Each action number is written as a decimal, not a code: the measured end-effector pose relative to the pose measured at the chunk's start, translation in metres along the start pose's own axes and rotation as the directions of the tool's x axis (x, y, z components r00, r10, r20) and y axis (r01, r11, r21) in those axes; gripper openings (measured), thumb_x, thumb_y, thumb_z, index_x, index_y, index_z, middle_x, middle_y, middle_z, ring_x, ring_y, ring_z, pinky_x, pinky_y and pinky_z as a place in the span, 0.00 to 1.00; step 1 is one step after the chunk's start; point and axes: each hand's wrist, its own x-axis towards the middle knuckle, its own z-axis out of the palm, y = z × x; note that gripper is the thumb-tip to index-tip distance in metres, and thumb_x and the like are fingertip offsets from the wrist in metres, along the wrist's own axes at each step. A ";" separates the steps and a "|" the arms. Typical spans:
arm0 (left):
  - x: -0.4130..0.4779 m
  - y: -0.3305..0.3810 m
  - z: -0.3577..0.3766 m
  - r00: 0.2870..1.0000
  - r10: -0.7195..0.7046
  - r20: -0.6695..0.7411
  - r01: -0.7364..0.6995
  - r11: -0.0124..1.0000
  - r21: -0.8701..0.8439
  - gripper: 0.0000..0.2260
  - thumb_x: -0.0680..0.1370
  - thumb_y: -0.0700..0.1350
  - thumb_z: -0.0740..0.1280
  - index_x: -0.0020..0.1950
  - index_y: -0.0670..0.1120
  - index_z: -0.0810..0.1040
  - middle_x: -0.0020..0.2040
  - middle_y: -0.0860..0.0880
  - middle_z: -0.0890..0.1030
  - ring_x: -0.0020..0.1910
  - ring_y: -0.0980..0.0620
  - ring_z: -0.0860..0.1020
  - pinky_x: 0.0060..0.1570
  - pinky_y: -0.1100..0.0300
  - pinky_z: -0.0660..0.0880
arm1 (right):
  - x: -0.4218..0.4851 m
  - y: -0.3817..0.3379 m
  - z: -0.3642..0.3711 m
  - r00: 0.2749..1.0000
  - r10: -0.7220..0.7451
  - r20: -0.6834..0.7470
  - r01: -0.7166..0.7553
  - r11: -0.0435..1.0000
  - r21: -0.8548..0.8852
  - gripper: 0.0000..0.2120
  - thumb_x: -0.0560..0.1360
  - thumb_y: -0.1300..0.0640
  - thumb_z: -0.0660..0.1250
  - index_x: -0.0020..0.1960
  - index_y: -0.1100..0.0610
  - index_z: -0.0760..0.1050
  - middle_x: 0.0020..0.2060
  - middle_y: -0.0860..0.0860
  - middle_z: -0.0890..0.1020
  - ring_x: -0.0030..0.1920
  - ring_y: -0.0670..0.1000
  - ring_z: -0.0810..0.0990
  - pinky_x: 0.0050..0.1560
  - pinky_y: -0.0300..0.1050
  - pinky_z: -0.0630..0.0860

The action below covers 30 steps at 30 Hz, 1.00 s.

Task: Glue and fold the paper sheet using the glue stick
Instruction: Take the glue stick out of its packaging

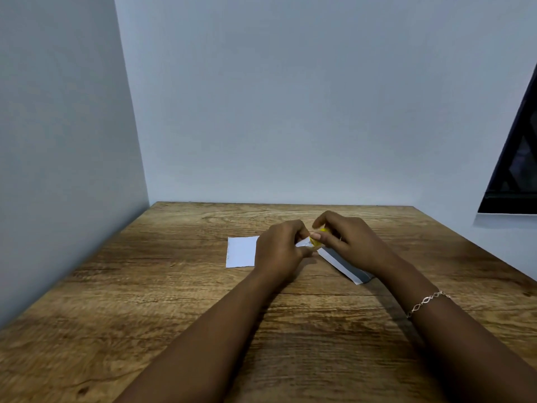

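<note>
A white paper sheet (241, 251) lies flat on the wooden table (174, 315), mostly hidden under my hands. Its right part (343, 264) is folded and lifts off the table, showing a grey shaded underside. My left hand (279, 251) rests on the middle of the sheet with its fingers curled by the glue stick. My right hand (348, 242) pinches a small yellow glue stick (316, 241) at the paper, just right of my left fingertips. Only a bit of the yellow stick shows between the fingers.
Grey-blue walls close the table on the left and at the back. A dark framed window (517, 158) sits at the far right. A thin bracelet (427, 302) circles my right wrist. Bare wood lies in front of the hands.
</note>
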 end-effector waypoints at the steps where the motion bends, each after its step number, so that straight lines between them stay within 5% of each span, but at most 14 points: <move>1: 0.000 0.000 0.001 1.000 0.009 0.004 -0.009 1.000 0.015 0.11 0.66 0.47 0.74 0.34 0.49 0.72 0.28 0.54 0.70 0.32 0.51 0.70 0.30 0.58 0.60 | 0.001 0.000 0.001 1.000 0.009 0.015 -0.009 1.000 -0.010 0.09 0.75 0.53 0.63 0.50 0.59 0.75 0.38 0.57 0.82 0.39 0.55 0.78 0.40 0.50 0.70; 6: 0.000 0.001 0.000 1.000 0.001 0.006 -0.001 1.000 0.012 0.07 0.68 0.48 0.73 0.39 0.46 0.79 0.33 0.51 0.77 0.36 0.50 0.74 0.34 0.58 0.65 | 0.002 0.004 0.000 0.998 -0.035 0.052 0.041 0.993 -0.113 0.06 0.75 0.57 0.63 0.49 0.60 0.74 0.37 0.50 0.77 0.36 0.50 0.71 0.32 0.37 0.61; 11: 0.002 0.003 -0.008 0.997 0.058 -0.051 -0.059 0.998 -0.004 0.09 0.75 0.48 0.67 0.41 0.44 0.82 0.38 0.45 0.84 0.39 0.47 0.79 0.39 0.52 0.73 | 0.000 0.004 -0.004 0.998 -0.044 0.037 0.046 0.997 -0.065 0.05 0.74 0.57 0.65 0.47 0.58 0.73 0.32 0.43 0.73 0.32 0.42 0.69 0.32 0.31 0.63; 18: -0.002 0.005 -0.008 0.991 0.133 -0.006 -0.133 0.990 -0.038 0.11 0.78 0.47 0.62 0.45 0.42 0.81 0.37 0.42 0.82 0.38 0.43 0.79 0.41 0.45 0.75 | 0.000 0.003 -0.003 0.999 0.050 0.012 -0.050 0.997 0.057 0.06 0.75 0.55 0.64 0.47 0.58 0.75 0.30 0.48 0.77 0.32 0.46 0.73 0.32 0.36 0.64; 23: -0.003 0.003 -0.006 0.988 0.152 -0.024 -0.152 0.988 -0.006 0.11 0.78 0.47 0.62 0.45 0.42 0.81 0.38 0.42 0.82 0.39 0.43 0.78 0.39 0.49 0.72 | 0.000 -0.002 -0.006 0.994 0.105 -0.037 -0.098 0.983 0.155 0.06 0.76 0.56 0.63 0.42 0.57 0.75 0.26 0.48 0.75 0.26 0.40 0.73 0.33 0.38 0.68; 27: -0.006 0.002 -0.004 0.986 0.166 -0.009 -0.167 0.985 -0.036 0.10 0.75 0.50 0.65 0.45 0.45 0.81 0.39 0.46 0.82 0.37 0.48 0.78 0.38 0.51 0.73 | 0.000 -0.003 -0.006 0.986 0.153 -0.066 -0.138 0.971 0.195 0.11 0.75 0.55 0.64 0.40 0.62 0.76 0.27 0.56 0.78 0.28 0.50 0.74 0.34 0.45 0.70; 30: -0.005 0.003 -0.002 0.988 0.145 0.053 -0.145 0.989 -0.004 0.11 0.70 0.51 0.71 0.47 0.47 0.80 0.41 0.49 0.83 0.39 0.50 0.79 0.39 0.55 0.72 | 0.001 -0.002 -0.004 0.977 0.199 -0.077 -0.177 0.957 0.230 0.11 0.74 0.54 0.65 0.37 0.61 0.75 0.24 0.54 0.76 0.26 0.49 0.72 0.32 0.43 0.67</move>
